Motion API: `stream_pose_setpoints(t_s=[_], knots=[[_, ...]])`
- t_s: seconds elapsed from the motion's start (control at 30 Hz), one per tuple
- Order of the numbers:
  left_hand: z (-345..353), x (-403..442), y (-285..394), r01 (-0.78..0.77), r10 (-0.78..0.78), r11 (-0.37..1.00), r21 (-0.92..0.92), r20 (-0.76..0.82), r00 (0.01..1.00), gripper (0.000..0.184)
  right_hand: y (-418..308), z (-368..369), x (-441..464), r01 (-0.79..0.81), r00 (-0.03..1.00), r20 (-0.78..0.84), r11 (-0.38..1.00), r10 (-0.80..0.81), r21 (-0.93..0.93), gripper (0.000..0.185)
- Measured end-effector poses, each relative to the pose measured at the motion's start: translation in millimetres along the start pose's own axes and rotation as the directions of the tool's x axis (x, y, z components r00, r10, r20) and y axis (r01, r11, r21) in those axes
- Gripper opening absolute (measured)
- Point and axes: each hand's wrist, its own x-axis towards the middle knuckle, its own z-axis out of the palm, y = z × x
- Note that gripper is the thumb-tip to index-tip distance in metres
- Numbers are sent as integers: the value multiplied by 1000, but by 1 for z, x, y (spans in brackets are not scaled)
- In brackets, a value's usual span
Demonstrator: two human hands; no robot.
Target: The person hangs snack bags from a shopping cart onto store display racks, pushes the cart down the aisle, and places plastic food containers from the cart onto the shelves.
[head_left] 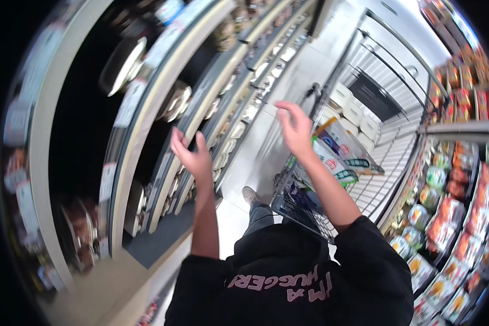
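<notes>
My left hand [192, 155] reaches toward the shelves [141, 117] on the left, fingers apart, with nothing in it. Packaged goods, blurred, sit on the shelf levels around it; a pale-rimmed container [127, 65] stands on a dark shelf farther up. My right hand [295, 129] is raised over the near side of the shopping cart [388, 187], its fingers spread and holding nothing. Below and beside my right forearm, bags with green, white and purple print [337, 157] lie in the cart. Several white containers [353, 113] rest behind those bags.
The cart's wire basket stands close on my right. Past it, a stocked display [451, 217] of packaged foods lines the right side. Pale floor tiles [239, 176] run between the shelves and the cart. A shoe [249, 195] shows below.
</notes>
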Motion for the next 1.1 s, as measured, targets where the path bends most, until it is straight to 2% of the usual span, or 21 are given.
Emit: stream_pose_setpoints(t_s=[0.07, 0.13, 0.2, 0.23, 0.3, 0.33, 0.4, 0.47, 0.53, 0.6, 0.63, 0.67, 0.7, 0.73, 0.8, 0.83, 0.87, 0.93, 1.0, 1.03, 1.1], knots=[[15, -46, 20, 2, 46, 983, -183, 257, 965, 40, 33, -77, -23, -226, 966, -158, 966, 205, -124, 20], [46, -89, 43, 184, -27, 941, -284, 479, 878, 36, 75, -153, -39, -342, 931, -278, 825, 235, -449, 21], [77, -112, 58, 166, -9, 961, -220, 579, 815, 31, 112, -213, -56, -430, 896, -371, 693, 246, -579, 27], [90, -117, 60, 157, 9, 961, -225, 597, 802, 31, 134, -240, -64, -494, 869, -359, 653, 342, -575, 29], [115, -123, 62, 497, -148, 821, -281, 737, 660, 28, 161, -278, -65, -591, 794, -293, 564, 532, -576, 33], [125, -123, 70, 492, -145, 828, -270, 744, 653, 28, 172, -293, -63, -621, 744, -236, 518, 624, -588, 34], [147, -123, 93, 503, 66, 773, -386, 838, 541, 26, 198, -304, -52, -610, 716, -164, 493, 679, -621, 35], [170, -127, 145, 603, 44, 740, -297, 916, 398, 27, 207, -308, -35, -821, 384, 79, 379, 920, -426, 38], [226, -154, 150, 670, 99, 696, -259, 958, 268, 30, 229, -309, -12, -870, 229, 379, 363, 897, -333, 40], [313, -187, 132, 575, 50, 810, -116, 990, 129, 31, 244, -296, 14, -891, 230, 434, 367, 871, -267, 39], [341, -194, 145, 435, -46, 897, -80, 961, 271, 32, 248, -283, 24, -917, 321, 339, 379, 884, -120, 40], [351, -182, 164, 456, -190, 888, 57, 949, 252, 35, 257, -269, 34, -919, 388, 251, 393, 887, 31, 41], [399, -201, 137, 351, -290, 917, 189, 920, 264, 43, 276, -258, 45, -906, 416, 269, 370, 869, 207, 43], [426, -217, 121, 394, -347, 899, 194, 863, 367, 45, 299, -251, 48, -872, 423, 272, 307, 864, 382, 45], [453, -211, 110, 624, -543, 660, 418, 840, 11, 51, 336, -235, 62, -848, 346, 299, 160, 889, 506, 47], [463, -212, 103, 622, -558, 658, 425, 830, 23, 51, 338, -230, 66, -842, 395, 319, 201, 862, 500, 55], [471, -213, 95, 604, -648, 653, 457, 750, 133, 53, 339, -226, 69, -844, 393, 336, 191, 856, 500, 55], [490, -224, 78, 586, -742, 634, 504, 609, 279, 60, 343, -215, 69, -853, 434, 96, 374, 896, 364, 59], [493, -230, 62, 592, -688, 668, 451, 678, 260, 58, 348, -213, 69, -870, 419, 15, 397, 908, 292, 58], [470, -220, 88, 525, -681, 711, 468, 645, 347, 53, 368, -215, 67, -862, 443, 27, 418, 896, 286, 57], [460, -221, 99, 545, -682, 708, 449, 635, 363, 49, 377, -209, 65, -855, 469, 47, 440, 882, 275, 57]])
